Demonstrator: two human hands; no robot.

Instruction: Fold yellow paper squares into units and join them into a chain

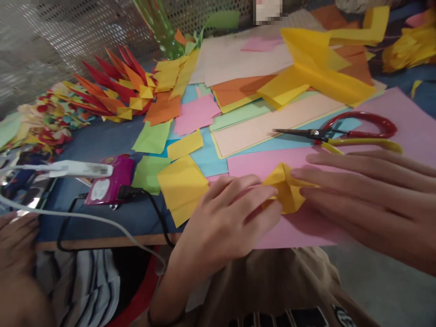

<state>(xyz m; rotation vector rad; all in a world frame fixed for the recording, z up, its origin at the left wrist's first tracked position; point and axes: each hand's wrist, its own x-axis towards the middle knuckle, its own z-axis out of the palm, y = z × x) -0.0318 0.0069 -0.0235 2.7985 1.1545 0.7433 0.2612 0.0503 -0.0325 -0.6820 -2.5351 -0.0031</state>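
A folded piece of yellow paper [287, 188] sits between my two hands, just above a pink sheet [306, 227]. My left hand [235, 218] has its fingers curled against the left side of the paper. From the right, my right hand [368, 200] reaches in with long fingers, and the paper's right tip is pinched between two of them. Beyond that hand lie small scissors [316, 133] with one red and one yellow handle, their blades pointing left. Yellow paper squares [184, 190] lie to the left of my left hand.
Coloured paper strips [272, 122] and a large folded yellow piece [313, 68] cover the back. A red and orange folded paper model [119, 86] stands far left. A purple power adapter [111, 181] trails cables near the edge. Another person's hand [17, 236] is at left.
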